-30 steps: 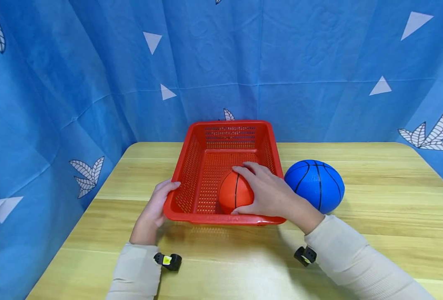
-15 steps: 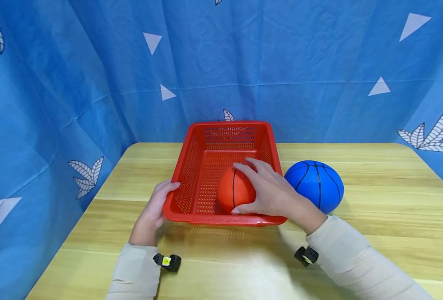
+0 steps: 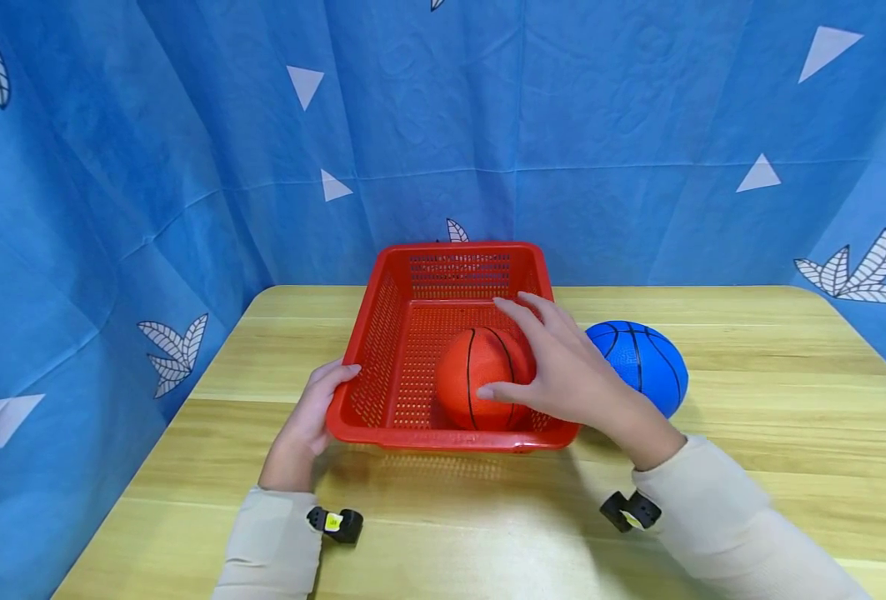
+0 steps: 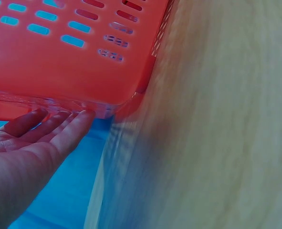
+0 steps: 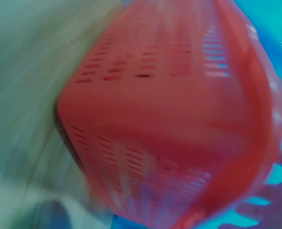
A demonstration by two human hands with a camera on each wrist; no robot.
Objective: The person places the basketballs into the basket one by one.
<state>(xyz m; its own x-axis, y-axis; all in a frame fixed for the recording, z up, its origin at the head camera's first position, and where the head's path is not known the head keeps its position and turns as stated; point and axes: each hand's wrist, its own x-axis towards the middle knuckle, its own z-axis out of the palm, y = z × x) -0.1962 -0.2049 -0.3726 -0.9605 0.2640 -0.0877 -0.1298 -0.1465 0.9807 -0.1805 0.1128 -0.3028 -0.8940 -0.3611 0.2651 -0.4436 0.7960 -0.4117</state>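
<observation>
A red plastic basket (image 3: 450,439) with slotted sides stands on the wooden table, and an orange basketball (image 3: 480,383) lies in its near right part. My left hand (image 3: 313,412) holds the basket's left rim near the front corner, thumb over the top. The left wrist view shows its fingers (image 4: 67,133) under the rim. Over the right side of the basket, my right hand (image 3: 566,375) is spread with fingers apart beside the ball. In the right wrist view, the basket (image 5: 155,105) is blurred and my fingers show only partly at the right edge.
A blue basketball (image 3: 641,367) sits on the table (image 3: 773,400) just right of the basket, partly behind my right hand. A blue curtain (image 3: 600,125) hangs behind the table and along its left side. Both sleeves carry a small black device (image 3: 335,524).
My right hand has let go of the orange basketball and drawn up and to the right, showing more of the ball. The left hand and the basket stay in place.
</observation>
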